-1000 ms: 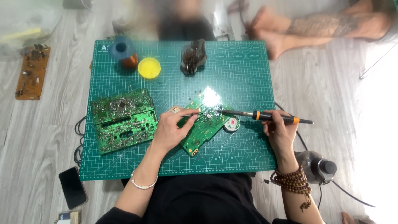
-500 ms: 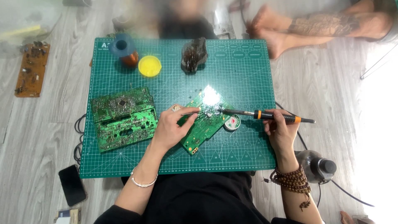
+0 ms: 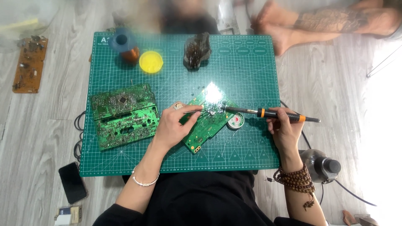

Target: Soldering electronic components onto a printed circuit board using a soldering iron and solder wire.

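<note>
A green cutting mat (image 3: 251, 75) covers most of the pale wood floor (image 3: 50, 125) in front of the seated person. On its left part lies a large green circuit board (image 3: 124, 116), flat and untouched. Near the mat's middle lies a narrower green circuit board (image 3: 205, 127), set at a slant, with a bright glare at its upper end. The left hand (image 3: 173, 127) rests on this slanted board, its fingers curled and pinching thin tweezers (image 3: 193, 111) whose tips point toward the glare. The right hand (image 3: 284, 129) is closed around the orange-banded grip of a soldering iron (image 3: 268, 113), which lies almost level with its tip meeting the board's upper end beside the tweezers. A small round solder reel (image 3: 235, 121) sits just beside the board, under the iron. At the mat's far edge stand a dark lumpy holder (image 3: 197, 50), a yellow round tin (image 3: 150, 61) and a blue spool (image 3: 121, 40).
</note>
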